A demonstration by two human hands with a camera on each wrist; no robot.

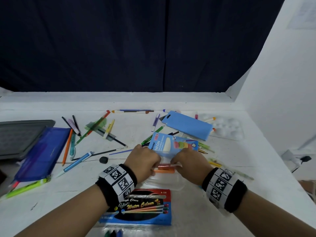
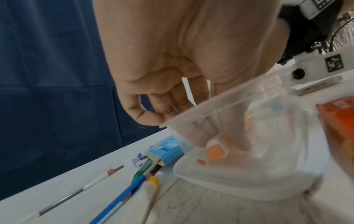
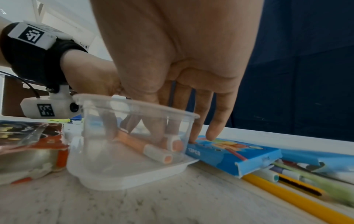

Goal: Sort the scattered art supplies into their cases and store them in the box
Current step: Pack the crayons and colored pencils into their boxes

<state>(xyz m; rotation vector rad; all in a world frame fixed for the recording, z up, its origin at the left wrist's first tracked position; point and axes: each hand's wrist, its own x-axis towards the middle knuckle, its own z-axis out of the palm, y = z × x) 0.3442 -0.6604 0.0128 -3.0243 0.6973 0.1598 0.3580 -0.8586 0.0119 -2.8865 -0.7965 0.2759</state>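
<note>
Table: we see most pens and pencils loose on it, well apart; sorting looks barely begun.
Tub: our clear tub sits in front of us, touching the pencil box.
Hands: our left hand and right hand reach into it, fingers on orange markers.
Grip: whether we pinch or only touch, we cannot tell.
Hidden: storage box unidentified.

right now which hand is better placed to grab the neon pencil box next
Probably right. The right hand has fingertips already resting on the neon pencil box, beside the clear container; the left hand reaches into that container among the orange markers.
</note>
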